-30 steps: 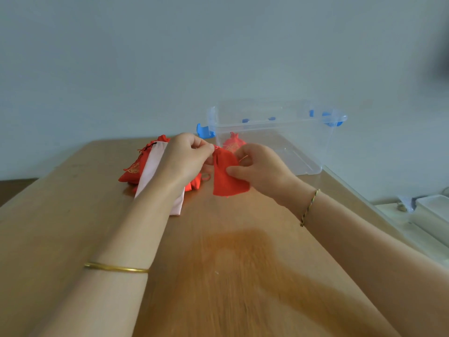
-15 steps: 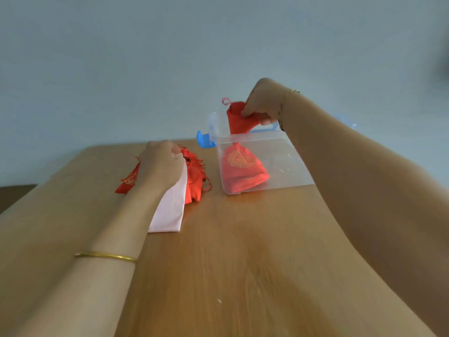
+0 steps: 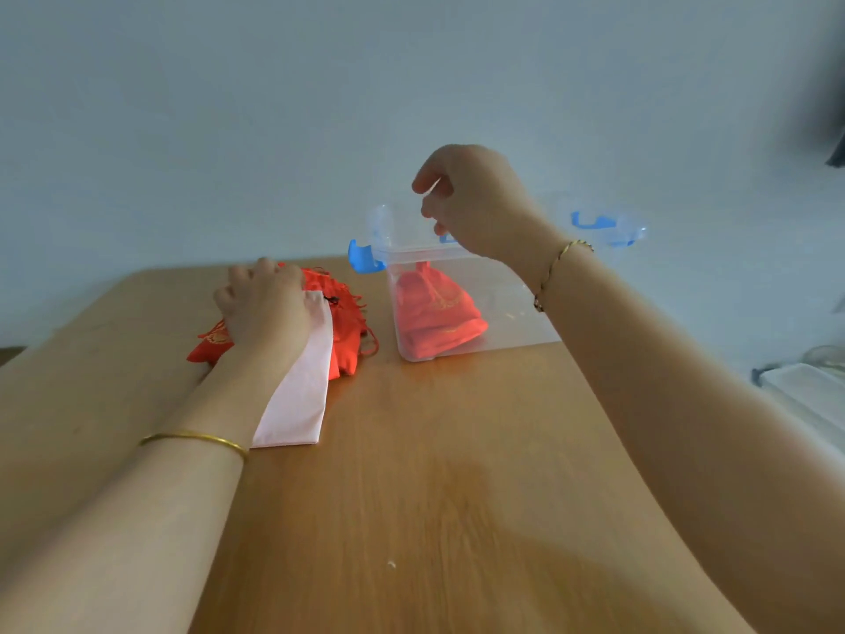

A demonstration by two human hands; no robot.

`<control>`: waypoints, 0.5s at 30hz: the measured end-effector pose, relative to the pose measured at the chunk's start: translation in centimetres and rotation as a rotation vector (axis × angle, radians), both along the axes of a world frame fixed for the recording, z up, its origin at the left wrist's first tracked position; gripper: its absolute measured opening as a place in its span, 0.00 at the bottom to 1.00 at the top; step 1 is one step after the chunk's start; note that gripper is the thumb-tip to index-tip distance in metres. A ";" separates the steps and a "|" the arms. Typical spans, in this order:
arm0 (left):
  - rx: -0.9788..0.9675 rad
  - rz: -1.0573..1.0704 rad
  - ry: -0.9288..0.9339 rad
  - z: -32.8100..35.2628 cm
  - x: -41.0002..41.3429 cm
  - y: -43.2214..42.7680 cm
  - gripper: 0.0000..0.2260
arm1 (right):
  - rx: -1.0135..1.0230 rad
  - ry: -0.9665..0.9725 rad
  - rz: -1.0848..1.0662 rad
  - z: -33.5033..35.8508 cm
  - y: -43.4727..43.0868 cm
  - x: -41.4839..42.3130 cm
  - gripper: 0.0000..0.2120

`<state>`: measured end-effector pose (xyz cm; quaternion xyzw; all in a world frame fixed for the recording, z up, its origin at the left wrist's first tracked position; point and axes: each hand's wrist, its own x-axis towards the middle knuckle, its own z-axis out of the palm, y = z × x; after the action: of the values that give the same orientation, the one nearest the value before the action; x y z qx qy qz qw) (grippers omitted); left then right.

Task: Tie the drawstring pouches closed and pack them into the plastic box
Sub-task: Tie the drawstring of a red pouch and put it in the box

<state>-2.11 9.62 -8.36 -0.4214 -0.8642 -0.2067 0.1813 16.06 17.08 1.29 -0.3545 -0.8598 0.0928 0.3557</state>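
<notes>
Tabletop [image 3: 434, 473], wood grain, carrying:

- Plastic box [image 3: 516, 313]: clear, lidless, blue latches [image 3: 363, 258] at both ends, standing at the far middle.
- Packed red pouches [image 3: 436, 313]: gold-printed, stacked inside the box against its near-left corner.
- Loose red pouches [image 3: 347, 340]: a heap left of the box, cords trailing.
- Pink pouch [image 3: 302, 386]: flat, lying over the heap and running toward the viewer.
- Left hand [image 3: 265, 308]: knuckles up, fingers bent down on the heap and the pink pouch's top; cannot tell whether it pinches anything. Gold bangle [image 3: 196, 439] on the forearm.
- Right hand [image 3: 475, 203]: above the box's opening, fingers loosely curled, holding nothing. Thin bracelet [image 3: 555, 272] at the wrist.
</notes>
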 end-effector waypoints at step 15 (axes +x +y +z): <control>0.265 -0.558 -0.098 5.7 6.9 -5.5 0.05 | -0.237 0.022 0.229 -5.8 -5.3 2.3 0.11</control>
<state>4.80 4.12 -2.64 -0.6047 -0.6883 -0.3794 0.1288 18.33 11.77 -4.49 -0.2927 -0.8736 0.2375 0.3078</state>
